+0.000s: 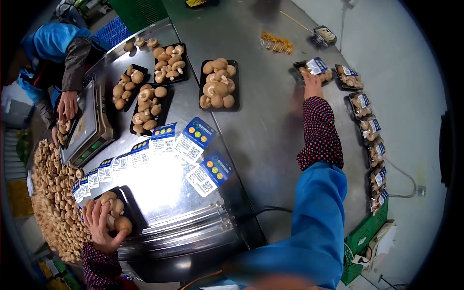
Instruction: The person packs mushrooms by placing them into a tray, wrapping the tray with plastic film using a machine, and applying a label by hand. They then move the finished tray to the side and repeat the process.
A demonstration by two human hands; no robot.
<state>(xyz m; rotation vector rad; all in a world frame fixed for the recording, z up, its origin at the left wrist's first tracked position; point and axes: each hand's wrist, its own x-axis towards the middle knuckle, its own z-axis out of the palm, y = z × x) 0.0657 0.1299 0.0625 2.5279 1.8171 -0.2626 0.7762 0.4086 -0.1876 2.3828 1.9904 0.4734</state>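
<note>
My left hand (100,226) curls over several brown mushrooms (117,209) in a black tray (131,200) near the front left of the steel table. Its thumb lies on the closest mushroom, apart from the fingers. Far out at the right, my right hand (312,86) grips a labelled, wrapped tray of mushrooms (325,76) from its near side; the fingertips lie on top, by the blue and white label (316,65). Loose blue and white labels (209,173) lie between my hands, several in a fanned row.
Wrapped mushroom trays (361,105) line the right edge. Open trays (218,84) of mushrooms stand at the back. A co-worker's hand (67,105) is by a scale (92,125) at left, above a mushroom heap (53,203). A green crate (362,244) sits lower right.
</note>
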